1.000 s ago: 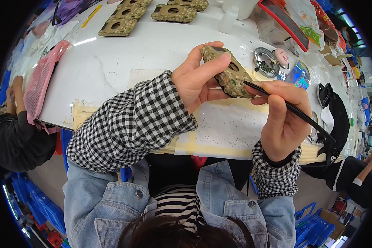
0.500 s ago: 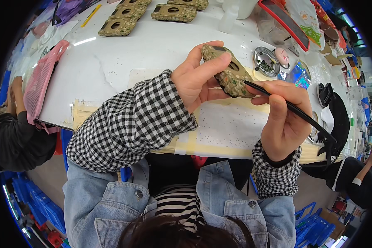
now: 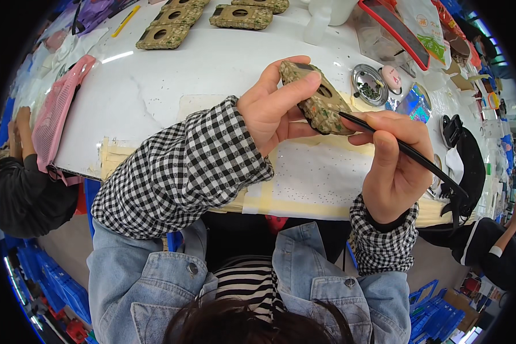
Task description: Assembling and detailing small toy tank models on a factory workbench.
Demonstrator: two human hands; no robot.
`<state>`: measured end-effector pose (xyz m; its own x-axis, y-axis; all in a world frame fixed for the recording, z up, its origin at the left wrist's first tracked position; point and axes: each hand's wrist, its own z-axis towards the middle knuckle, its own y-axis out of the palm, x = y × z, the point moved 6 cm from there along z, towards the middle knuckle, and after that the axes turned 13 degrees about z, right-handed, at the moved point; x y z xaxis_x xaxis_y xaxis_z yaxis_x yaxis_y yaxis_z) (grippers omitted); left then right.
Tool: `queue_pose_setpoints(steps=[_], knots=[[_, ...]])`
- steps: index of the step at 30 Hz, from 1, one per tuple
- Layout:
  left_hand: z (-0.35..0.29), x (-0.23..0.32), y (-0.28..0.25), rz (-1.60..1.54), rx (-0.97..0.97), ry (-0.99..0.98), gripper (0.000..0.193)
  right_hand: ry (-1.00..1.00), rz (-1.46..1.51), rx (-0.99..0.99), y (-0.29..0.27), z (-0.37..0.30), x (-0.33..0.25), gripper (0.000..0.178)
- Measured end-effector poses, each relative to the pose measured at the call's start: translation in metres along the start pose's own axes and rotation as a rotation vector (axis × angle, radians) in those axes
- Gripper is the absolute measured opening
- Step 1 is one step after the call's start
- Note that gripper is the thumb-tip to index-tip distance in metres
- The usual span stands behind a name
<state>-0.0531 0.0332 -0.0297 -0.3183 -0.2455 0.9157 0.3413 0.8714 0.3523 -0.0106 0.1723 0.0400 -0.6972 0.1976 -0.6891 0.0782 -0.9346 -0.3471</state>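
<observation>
My left hand (image 3: pixel 281 106) is closed round a camouflage-patterned phone case (image 3: pixel 327 109), thumb on its face beside the round cutout. The case is held tilted above the table. Black tweezers (image 3: pixel 410 150) sit in my right hand (image 3: pixel 398 163), gripped like a pen. Their tip meets the lower right end of the case; whether anything is pinched in the tip is too small to tell. Beneath the hands lies a white sheet (image 3: pixel 315 180) dotted with tiny dark specks, edged with yellowish tape.
Several more camouflage cases (image 3: pixel 241 18) lie at the far side. A round metal dish (image 3: pixel 370 85) with small dark bits stands right of my hands, near a red-framed phone-like object (image 3: pixel 395 34). A pink mesh bag (image 3: pixel 63 112) lies left, beside another person's hands (image 3: pixel 22 129).
</observation>
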Motion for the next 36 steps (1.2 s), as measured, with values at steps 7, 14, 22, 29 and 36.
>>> queue_pose_setpoints(steps=[7, 14, 22, 29, 36], knots=[[0.0000, -0.0002, -0.0010, -0.006, -0.006, 0.003, 0.052, 0.006, -0.005, 0.000, -0.0005, -0.0004, -0.0003, 0.017], [0.0004, 0.0001, 0.0002, -0.008, -0.007, 0.010, 0.051, 0.006, 0.023, 0.030, -0.0007, -0.0017, 0.0009, 0.018], [0.0000, 0.0006, -0.0003, -0.006, -0.012, 0.010, 0.050, 0.007, 0.020, 0.025, -0.0003, -0.0008, 0.0007, 0.018], [0.0017, -0.0007, -0.0025, -0.060, -0.038, 0.006, 0.061, 0.062, 0.135, 0.064, 0.0005, 0.0004, 0.0017, 0.021], [0.0029, -0.0010, -0.0029, 0.037, -0.027, -0.013, 0.057, 0.183, 0.311, 0.164, 0.0012, 0.0012, 0.0064, 0.025]])
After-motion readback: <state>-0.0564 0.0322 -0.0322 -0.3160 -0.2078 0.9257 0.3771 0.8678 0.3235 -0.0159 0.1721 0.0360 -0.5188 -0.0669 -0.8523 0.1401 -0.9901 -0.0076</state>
